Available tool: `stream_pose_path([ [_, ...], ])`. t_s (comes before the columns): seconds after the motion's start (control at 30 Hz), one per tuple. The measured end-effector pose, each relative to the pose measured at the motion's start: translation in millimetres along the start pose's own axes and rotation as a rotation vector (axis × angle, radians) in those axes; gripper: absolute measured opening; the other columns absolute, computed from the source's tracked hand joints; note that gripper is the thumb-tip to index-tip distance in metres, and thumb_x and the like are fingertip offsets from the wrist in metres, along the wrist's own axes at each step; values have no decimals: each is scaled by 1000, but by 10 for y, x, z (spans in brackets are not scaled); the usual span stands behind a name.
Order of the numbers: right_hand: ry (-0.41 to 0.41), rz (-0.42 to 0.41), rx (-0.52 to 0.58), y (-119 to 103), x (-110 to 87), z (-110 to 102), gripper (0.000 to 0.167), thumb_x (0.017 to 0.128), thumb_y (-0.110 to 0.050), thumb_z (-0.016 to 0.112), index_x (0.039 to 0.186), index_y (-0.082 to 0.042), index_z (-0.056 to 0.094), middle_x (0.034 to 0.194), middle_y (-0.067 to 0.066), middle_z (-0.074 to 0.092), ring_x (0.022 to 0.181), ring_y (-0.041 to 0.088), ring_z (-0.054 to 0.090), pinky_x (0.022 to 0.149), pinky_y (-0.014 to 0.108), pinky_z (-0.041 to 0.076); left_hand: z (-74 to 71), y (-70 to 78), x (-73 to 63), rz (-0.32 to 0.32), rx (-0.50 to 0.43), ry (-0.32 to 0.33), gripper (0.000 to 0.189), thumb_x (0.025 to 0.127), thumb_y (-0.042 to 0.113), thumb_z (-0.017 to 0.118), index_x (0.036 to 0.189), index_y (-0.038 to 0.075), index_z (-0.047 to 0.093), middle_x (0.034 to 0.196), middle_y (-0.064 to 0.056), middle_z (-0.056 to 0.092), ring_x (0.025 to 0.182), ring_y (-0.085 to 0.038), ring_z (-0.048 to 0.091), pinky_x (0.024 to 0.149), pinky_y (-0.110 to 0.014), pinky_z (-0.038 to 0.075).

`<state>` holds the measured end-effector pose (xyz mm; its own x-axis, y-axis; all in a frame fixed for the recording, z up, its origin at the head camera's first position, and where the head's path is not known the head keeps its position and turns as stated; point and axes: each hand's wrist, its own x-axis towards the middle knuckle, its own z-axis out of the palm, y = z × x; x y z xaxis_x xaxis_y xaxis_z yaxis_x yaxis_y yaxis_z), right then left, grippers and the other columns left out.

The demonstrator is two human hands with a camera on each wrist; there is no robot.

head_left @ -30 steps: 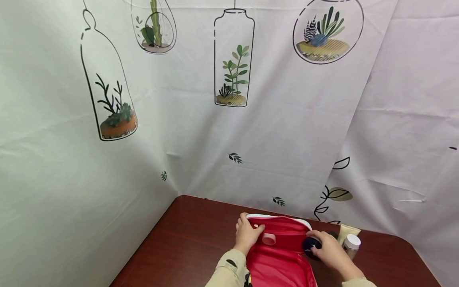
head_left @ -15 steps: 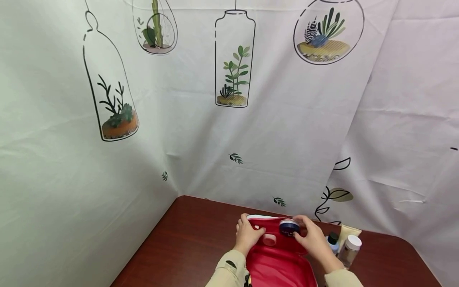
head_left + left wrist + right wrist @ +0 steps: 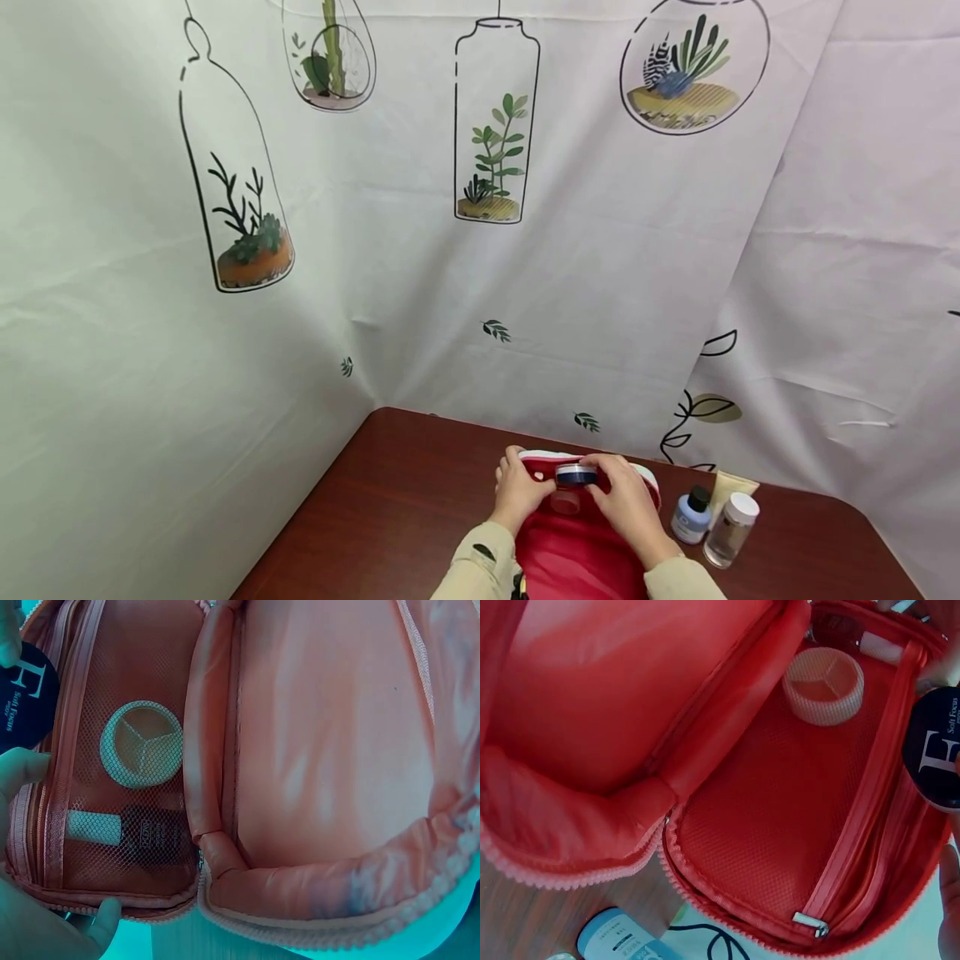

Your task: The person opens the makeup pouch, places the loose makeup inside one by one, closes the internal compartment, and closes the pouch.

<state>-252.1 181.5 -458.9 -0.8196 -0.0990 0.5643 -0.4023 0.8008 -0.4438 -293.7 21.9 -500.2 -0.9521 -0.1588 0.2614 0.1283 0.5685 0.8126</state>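
Your right hand (image 3: 628, 504) pinches that compact (image 3: 576, 475) at the far edge of the bag (image 3: 573, 557), right by your bag-gripping left hand (image 3: 517, 487).

Way in from above
The red bag's (image 3: 577, 558) near half gapes upward; left hand (image 3: 519, 487), right hand (image 3: 630, 504) and dark round case (image 3: 576, 477) crowd the zipper (image 3: 855, 832); blue bottle (image 3: 690, 521), clear bottle (image 3: 726, 537) and tube (image 3: 731, 484) obstruct the right.
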Motion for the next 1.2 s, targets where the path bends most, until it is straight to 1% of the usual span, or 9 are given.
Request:
stream_pose_path([
  [0.17,-6,-14,-28,-5,-5,24,39,65,5,78,98,-12,65,98,3,64,96,23,57,85,44,43,-54,0,-7,18,-25,-14,64,59,24,82,108,9,44,96,-8,49,93,-30,46,76,-49,40],
  [0.23,-13,-13,-36,15,-17,27,39,65,4,79,99,-12,65,98,2,64,95,21,57,85,43,43,-82,-10,-6,16,-46,-20,54,64,25,79,105,11,47,94,-6,51,90,-28,48,75,-45,41],
  [0.37,-10,-27,-53,57,-41,16,41,64,4,79,99,-13,65,98,1,64,93,19,57,83,42,44,-99,-50,21,16,-128,-27,31,76,22,71,99,13,52,88,-3,52,79,-24,55,67,-35,46],
  [0.47,7,-54,-76,89,-55,-3,43,63,3,80,99,-15,65,98,1,65,92,20,58,82,42,45,-114,-60,32,36,-158,-37,21,82,18,67,98,12,54,86,-4,53,76,-25,58,66,-35,47],
  [0.53,15,-69,-101,107,-61,-17,43,64,2,80,101,-16,66,99,1,65,93,21,58,81,43,45,-120,-67,33,46,-141,-38,19,84,17,66,98,12,54,86,-4,53,80,-25,57,70,-36,46],
  [0.67,6,-71,-142,140,-75,-37,42,67,-4,80,105,-18,67,101,1,65,95,23,58,81,47,44,-125,-77,38,57,-119,-29,16,86,17,65,96,12,53,87,-4,55,82,-25,57,72,-40,45],
  [0.83,-13,-72,-188,167,-89,-33,40,69,-7,79,107,-17,67,102,3,64,97,25,57,81,49,42,-125,-85,41,58,-105,-26,14,86,17,63,95,13,53,87,-5,57,80,-23,57,71,-39,45],
  [1.03,-15,-102,-258,178,-99,-20,41,71,-8,78,109,-17,67,99,3,63,95,25,57,78,48,44,-136,-83,33,62,-99,-35,13,87,15,62,95,11,52,87,-7,58,77,-23,58,69,-38,45],
  [1.2,-78,-97,-311,162,-89,-32,41,75,-7,74,114,-17,66,100,2,59,93,23,58,79,45,46,-146,-81,32,73,-107,-41,13,87,12,61,95,9,52,86,-7,58,77,-22,57,67,-37,45],
])
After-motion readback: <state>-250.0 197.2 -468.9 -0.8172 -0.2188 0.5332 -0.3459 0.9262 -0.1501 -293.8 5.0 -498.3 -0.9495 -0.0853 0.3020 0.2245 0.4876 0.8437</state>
